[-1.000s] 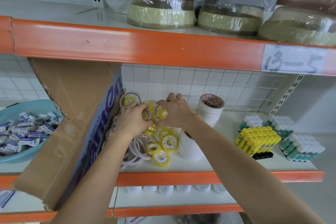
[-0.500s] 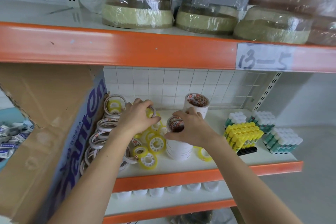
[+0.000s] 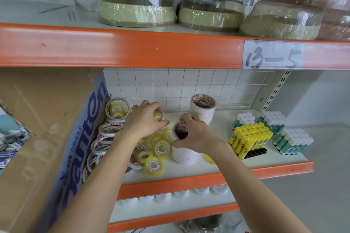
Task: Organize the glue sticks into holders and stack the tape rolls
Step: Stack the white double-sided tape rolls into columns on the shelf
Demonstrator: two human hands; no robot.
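Note:
My left hand [image 3: 144, 120] curls over a thin tape roll [image 3: 158, 115] at the back of a loose pile of yellow-core rolls [image 3: 161, 148] on the white shelf [image 3: 223, 159]. My right hand [image 3: 195, 134] grips the top roll of a short white tape stack [image 3: 184, 155]. A taller white stack [image 3: 203, 108] stands behind it. Thin white rolls [image 3: 106, 139] lean against the cardboard box. Yellow glue sticks [image 3: 250, 138] stand in a black holder [image 3: 255, 153], with white-capped green glue sticks [image 3: 293, 141] beside them.
A big cardboard box [image 3: 56, 147] with blue lettering fills the left. The orange beam [image 3: 132, 51] of the upper shelf hangs overhead, wrapped wide tape rolls [image 3: 136, 11] on it. White caps [image 3: 166, 196] line the shelf below. A wire grid [image 3: 236, 91] backs the shelf.
My right hand moved from the yellow pile to the white stack a second ago and stays gripping its top roll. My left hand stays over the back of the pile. The view shifted right.

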